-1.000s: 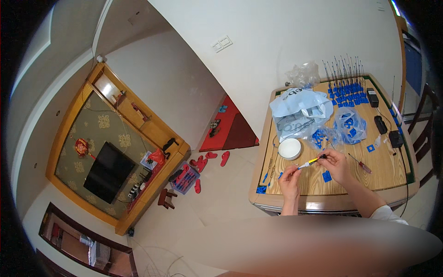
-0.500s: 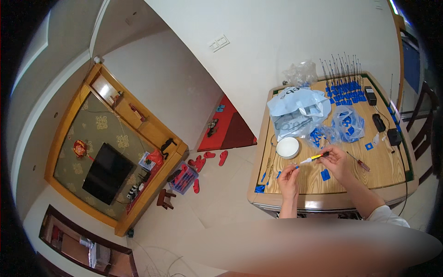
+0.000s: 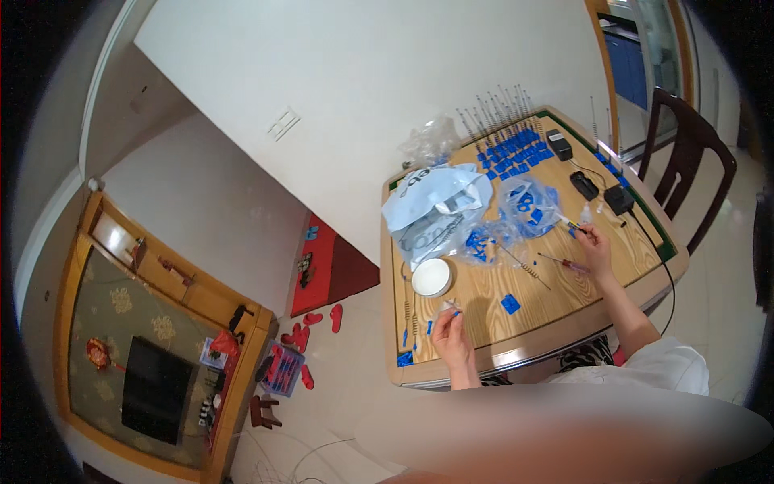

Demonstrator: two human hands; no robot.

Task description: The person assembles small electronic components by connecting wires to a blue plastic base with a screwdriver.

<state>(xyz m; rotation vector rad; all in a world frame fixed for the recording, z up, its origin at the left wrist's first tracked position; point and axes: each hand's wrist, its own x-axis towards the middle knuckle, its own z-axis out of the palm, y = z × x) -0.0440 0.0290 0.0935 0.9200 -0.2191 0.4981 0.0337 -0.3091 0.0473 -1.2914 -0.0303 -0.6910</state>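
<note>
left hand (image 3: 453, 339), at the near edge of the tabletop (image 3: 476, 327): fingers drawn close together, pinching a small blue piece (image 3: 455, 314) at their tips; a pale bit (image 3: 447, 305) shows just beyond them, too small to identify; right hand (image 3: 595, 250), farther to the right: fingers closed round a slim yellow and black tube (image 3: 572, 227), its white tip directed up and left toward a clear bag of blue pieces (image 3: 528, 211); the two hands well apart; screwdriver (image 3: 576, 267) with reddish handle lying just left of the right wrist; one long spring (image 3: 530, 269) lying slantwise between the hands; flat blue square (image 3: 510, 304) lying alone, right of the left hand; white bowl (image 3: 432, 279) standing beyond the left hand, near a pale blue plastic bag (image 3: 431, 206); small white bottle (image 3: 586, 214) just beyond the tube; black case (image 3: 584, 186) and black adapter (image 3: 619, 199) near it, to the right; at the far side, rows of blue blocks (image 3: 516, 153), several with upright springs (image 3: 498, 109); at the left edge, further springs (image 3: 407, 313) lying lengthwise; dark wooden chair (image 3: 689, 153) standing to the right of the tabletop
</note>
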